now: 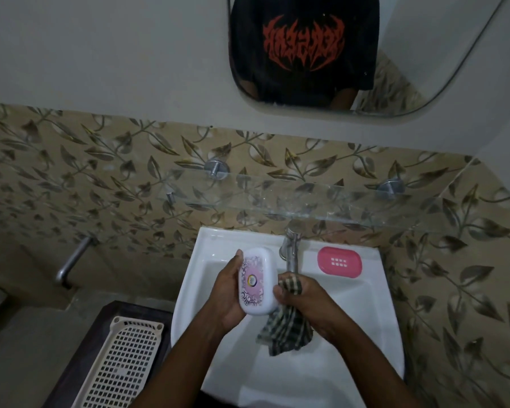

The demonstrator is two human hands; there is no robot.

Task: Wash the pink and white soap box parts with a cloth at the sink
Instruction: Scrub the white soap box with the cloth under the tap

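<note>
We hold the white lid (258, 281) over the sink (365, 307) in our left hand (228, 293), its fingers curled under the lid and the thumb pressed along its left edge. Our right hand (306, 301) is clenched around the checked cloth (286, 328), just touching the lid's right edge beneath the tap (290, 251). The pink tray (339, 262) lies apart on the sink's back rim, right of the tap

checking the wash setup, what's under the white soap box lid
Under the white lid are the left hand, whose grip holds it, and the white sink. The checked cloth hangs beside it from the right hand. The lid's underside is hidden.
</note>
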